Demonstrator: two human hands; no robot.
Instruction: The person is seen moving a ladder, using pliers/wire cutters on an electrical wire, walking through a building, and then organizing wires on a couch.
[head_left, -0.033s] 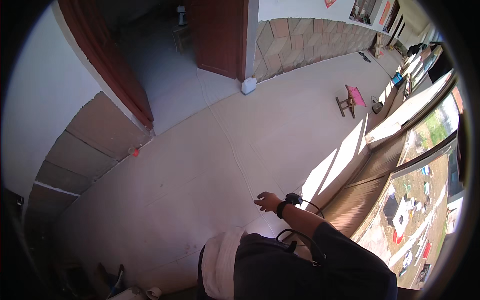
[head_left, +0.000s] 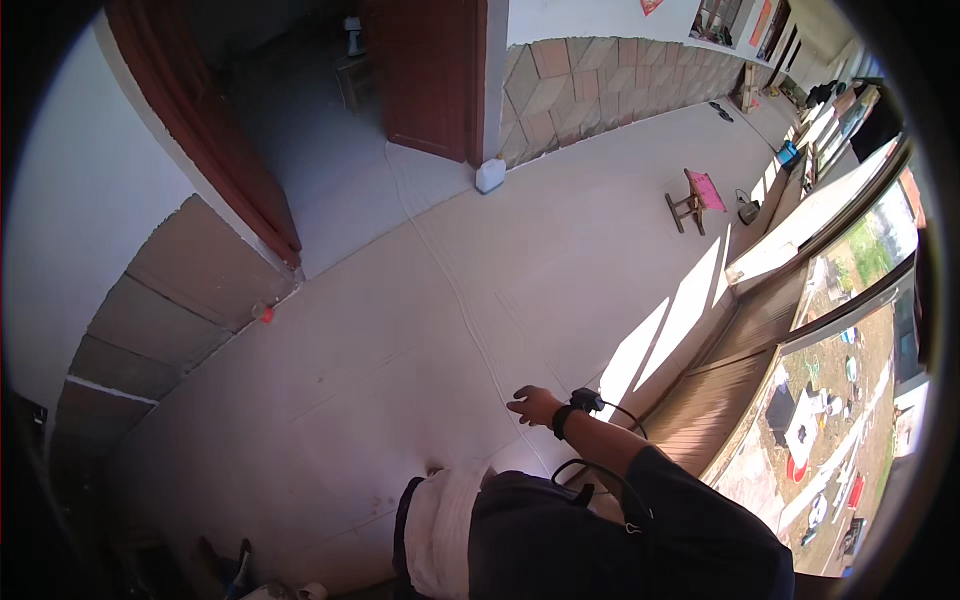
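Head view — right hand (head_left: 533, 406) empty, fingers spread over pale floor (head_left: 400, 330)

Stool (head_left: 693, 197) stands far right beside the railing (head_left: 760, 330), doorway (head_left: 330, 120) opposite left

- We see our right hand (head_left: 535, 405), open and empty, held out above the pale tiled floor (head_left: 400, 330).
- A black wrist device (head_left: 578, 405) sits just behind the hand.
- Far right: a small wooden stool (head_left: 695, 198) with pink seat.
- Far: a dark red door (head_left: 425, 75).
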